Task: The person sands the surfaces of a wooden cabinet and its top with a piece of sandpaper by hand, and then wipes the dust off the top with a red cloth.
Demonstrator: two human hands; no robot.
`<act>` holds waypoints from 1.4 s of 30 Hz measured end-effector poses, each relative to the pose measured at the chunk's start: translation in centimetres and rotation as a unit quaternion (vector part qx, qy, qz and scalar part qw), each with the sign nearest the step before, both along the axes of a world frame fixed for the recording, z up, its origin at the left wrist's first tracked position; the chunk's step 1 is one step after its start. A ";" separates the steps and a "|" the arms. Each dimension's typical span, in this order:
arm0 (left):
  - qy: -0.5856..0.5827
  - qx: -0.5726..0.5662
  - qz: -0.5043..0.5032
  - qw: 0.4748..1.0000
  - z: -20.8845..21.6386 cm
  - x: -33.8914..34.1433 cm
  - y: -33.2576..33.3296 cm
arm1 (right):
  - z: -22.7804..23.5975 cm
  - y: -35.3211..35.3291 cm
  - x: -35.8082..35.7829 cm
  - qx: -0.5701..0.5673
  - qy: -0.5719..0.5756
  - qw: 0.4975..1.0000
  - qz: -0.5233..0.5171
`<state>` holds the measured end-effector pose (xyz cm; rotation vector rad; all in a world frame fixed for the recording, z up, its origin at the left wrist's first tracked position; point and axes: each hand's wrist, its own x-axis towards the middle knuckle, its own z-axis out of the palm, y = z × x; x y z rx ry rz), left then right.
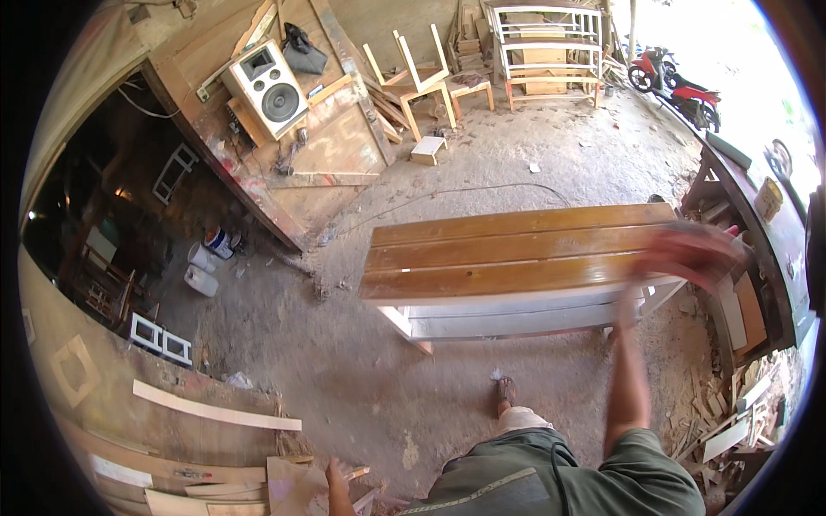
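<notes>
A long bench [508, 245] with a brown varnished plank top and a whitish lower front stands ahead of me. My right arm reaches over to its right end. There my right hand [631, 297], smeared by motion, grips what looks like a red cloth [693, 256]. The cloth is blurred too, spread over the bench's right end and past its edge. My left hand [334, 471] hangs low at the bottom edge, beside wood offcuts. Its fingers cannot be made out, and it is well apart from the bench.
A dark workbench [774, 258] stands close on the right, above a heap of wood scraps [740, 413]. Wooden boards [215, 406] lie at lower left. Further off are a loudspeaker [274, 90], unfinished chair frames [417, 82], a small stool [428, 150] and a red motorbike [680, 90]. A cable crosses the floor.
</notes>
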<state>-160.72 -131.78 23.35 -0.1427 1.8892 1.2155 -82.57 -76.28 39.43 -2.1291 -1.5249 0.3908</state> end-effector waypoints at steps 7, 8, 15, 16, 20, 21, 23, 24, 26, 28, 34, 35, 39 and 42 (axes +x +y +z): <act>0.159 0.200 0.046 0.966 8.9 3.1 21.5 | -2.4 -11.2 -49.4 -0.025 0.106 0.601 0.792; 0.169 0.220 0.032 0.960 10.3 4.4 22.7 | -3.4 -9.1 -49.7 0.068 0.142 0.596 0.788; 0.186 -0.129 -0.028 0.974 0.2 7.5 5.9 | -8.8 11.1 -11.2 0.097 -0.029 0.978 0.183; 0.122 -0.172 0.018 0.977 -0.7 8.9 2.6 | -3.2 10.0 -6.9 -0.088 -0.052 0.994 0.022; -0.074 -0.189 0.154 0.967 -3.7 10.0 -2.1 | -0.3 3.6 21.3 0.388 0.115 0.873 -0.273; -0.089 -0.182 0.174 0.964 -3.8 9.4 -2.4 | 1.2 3.6 23.1 0.417 0.089 0.855 -0.294; -0.098 -0.147 0.172 0.969 -4.5 5.6 -0.3 | 2.4 3.8 22.0 0.416 0.054 0.853 -0.310; -0.094 -0.122 0.162 0.975 -5.2 2.9 1.6 | 1.4 5.3 19.7 0.381 0.044 0.877 -0.288; -0.076 -0.103 0.099 0.987 -6.4 -3.6 7.7 | -1.6 8.8 8.8 0.258 0.055 0.945 -0.193; 0.019 -0.035 0.031 0.999 -6.6 -9.2 15.7 | -4.0 11.6 -9.4 0.064 0.074 0.995 -0.025; -0.054 0.139 0.056 0.987 7.8 -17.4 40.9 | -6.3 -1.5 -56.3 -0.193 0.225 0.596 0.746; -0.079 0.145 0.070 0.984 10.3 -18.5 40.7 | -1.7 -2.2 -59.4 -0.178 0.338 0.533 0.755; -0.131 0.227 -0.113 0.958 16.8 -21.7 38.9 | -3.1 3.6 -57.4 -0.162 0.290 0.648 0.685; 0.178 0.085 -0.153 0.968 15.0 -18.7 42.0 | -7.6 8.7 -45.4 -0.263 0.261 0.908 0.197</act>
